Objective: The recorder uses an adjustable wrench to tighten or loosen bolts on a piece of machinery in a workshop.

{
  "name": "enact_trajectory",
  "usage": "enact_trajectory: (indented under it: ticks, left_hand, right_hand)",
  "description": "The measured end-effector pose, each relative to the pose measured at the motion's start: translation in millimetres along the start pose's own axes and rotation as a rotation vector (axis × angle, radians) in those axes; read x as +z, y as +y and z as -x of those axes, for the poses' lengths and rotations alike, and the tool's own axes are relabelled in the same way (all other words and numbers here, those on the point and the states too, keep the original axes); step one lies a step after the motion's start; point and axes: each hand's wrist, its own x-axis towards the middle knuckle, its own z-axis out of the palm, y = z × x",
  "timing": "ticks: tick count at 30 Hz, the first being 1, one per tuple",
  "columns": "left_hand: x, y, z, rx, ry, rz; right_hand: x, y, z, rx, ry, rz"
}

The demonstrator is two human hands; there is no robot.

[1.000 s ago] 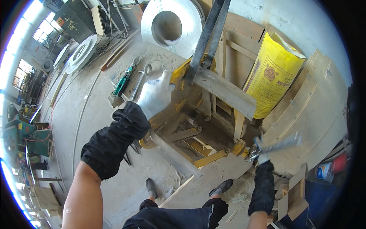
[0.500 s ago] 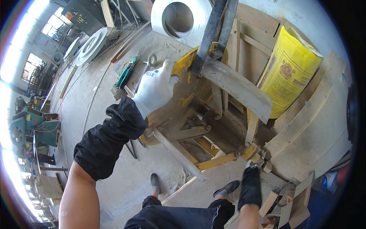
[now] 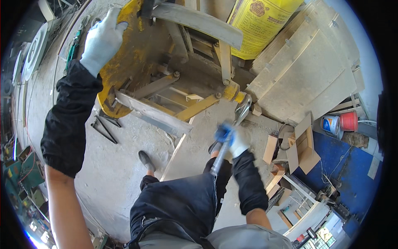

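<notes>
While left hand (image 3: 101,39) grips frame rim (image 3: 108,89), wrench (image 3: 232,128) has floor room.

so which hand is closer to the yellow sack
Left. The left hand grips the yellow machine rim at the sack's level, across the frame from it. The right hand holds a wrench lower down, farther from it.
</notes>
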Motion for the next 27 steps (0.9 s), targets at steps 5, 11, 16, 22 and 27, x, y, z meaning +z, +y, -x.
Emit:
enact_trajectory:
  ticks: [5, 11, 16, 22, 27]
  left_hand:
    - [-6.4, 27.1, -8.0, -0.2, -0.144, 0.04]
    - [-3.6, 9.2, 3.4, -0.102, -0.046, 0.224]
    - [-2.9, 13.4, 5.4, -0.221, -0.173, 0.062]
    - [-20.2, 10.8, 8.1, -0.222, -0.174, 0.085]
    - [-16.7, 22.4, 12.1, -0.15, -0.083, 0.159]
  right_hand:
    - [-76.5, 89.1, -146.0, -0.311, 0.429, 0.548]
    - [-137.3, -196.9, -278.1, -0.502, -0.085, 0.129]
    - [-2.4, -210.6, -172.1, -0.622, -0.299, 0.325]
    - [23.0, -56.1, 16.4, -0.294, 0.15, 0.318]
    - [-60.1, 95.1, -115.6, -0.334, 0.403, 0.348]
